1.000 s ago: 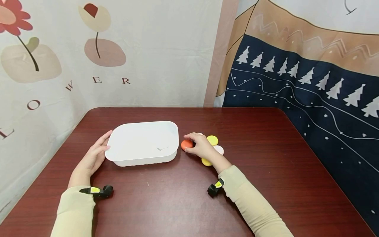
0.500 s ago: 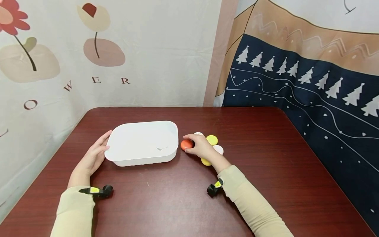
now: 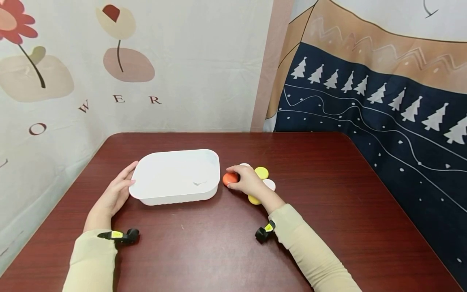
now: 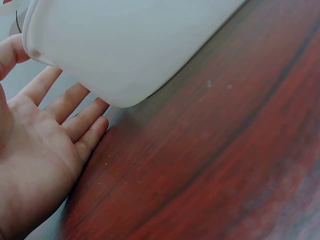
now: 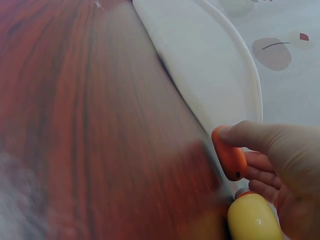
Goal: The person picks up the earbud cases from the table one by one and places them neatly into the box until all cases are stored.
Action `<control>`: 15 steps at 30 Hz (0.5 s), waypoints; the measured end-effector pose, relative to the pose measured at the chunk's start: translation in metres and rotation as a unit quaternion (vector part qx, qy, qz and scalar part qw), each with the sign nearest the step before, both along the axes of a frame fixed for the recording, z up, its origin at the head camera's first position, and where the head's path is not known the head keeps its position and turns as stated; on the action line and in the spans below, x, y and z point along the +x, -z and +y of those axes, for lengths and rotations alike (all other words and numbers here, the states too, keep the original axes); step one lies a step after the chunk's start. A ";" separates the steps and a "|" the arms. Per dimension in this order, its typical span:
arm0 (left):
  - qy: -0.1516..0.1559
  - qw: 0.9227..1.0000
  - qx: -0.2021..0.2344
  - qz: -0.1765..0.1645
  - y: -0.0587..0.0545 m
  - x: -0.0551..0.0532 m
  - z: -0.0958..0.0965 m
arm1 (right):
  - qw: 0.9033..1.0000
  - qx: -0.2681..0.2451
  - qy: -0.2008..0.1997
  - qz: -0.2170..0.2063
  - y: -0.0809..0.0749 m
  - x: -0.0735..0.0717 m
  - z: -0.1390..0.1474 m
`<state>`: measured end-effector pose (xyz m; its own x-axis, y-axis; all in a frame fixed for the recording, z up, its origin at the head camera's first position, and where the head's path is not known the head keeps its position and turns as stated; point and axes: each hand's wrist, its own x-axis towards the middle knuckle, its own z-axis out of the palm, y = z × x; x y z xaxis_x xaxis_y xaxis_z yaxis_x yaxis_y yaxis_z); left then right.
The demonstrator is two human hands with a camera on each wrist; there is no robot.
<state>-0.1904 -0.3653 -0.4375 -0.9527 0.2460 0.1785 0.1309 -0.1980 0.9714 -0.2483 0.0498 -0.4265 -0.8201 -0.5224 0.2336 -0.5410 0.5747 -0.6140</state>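
A white plastic box (image 3: pixel 178 198) with rounded corners and a rimmed top stands on the table. My left hand (image 3: pixel 113 196) touches its left end with fingers extended and thumb at the rim; in the left wrist view, the palm of that hand (image 4: pixel 40 135) faces the box wall (image 4: pixel 115 55). Right of the box, my right hand (image 3: pixel 249 181) pinches a thick, rounded orange disc (image 3: pixel 229 179) between thumb and fingers. In the right wrist view the orange disc (image 5: pixel 230 155) stands close to the box and shows a small dark slot near one end.
Around the right hand lie a yellow disc (image 3: pixel 261 172), a white disc (image 3: pixel 269 184), another yellow disc (image 3: pixel 253 200) and a partly hidden white disc (image 3: pixel 245 164). The dark red table (image 3: pixel 175 251) meets patterned cloth (image 3: pixel 204 81) at its far edge.
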 end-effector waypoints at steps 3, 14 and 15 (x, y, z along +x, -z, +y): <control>0.001 1.000 -0.002 0.001 0.000 0.000 0.000 | 1.000 -0.006 0.005 -0.001 -0.001 0.000 0.001; -0.001 1.000 -0.008 -0.003 -0.001 0.001 0.001 | 0.996 -0.078 0.009 -0.031 -0.005 0.000 0.001; -0.002 1.000 -0.009 -0.004 -0.001 0.001 0.001 | 0.996 -0.083 0.008 -0.032 -0.005 0.000 0.001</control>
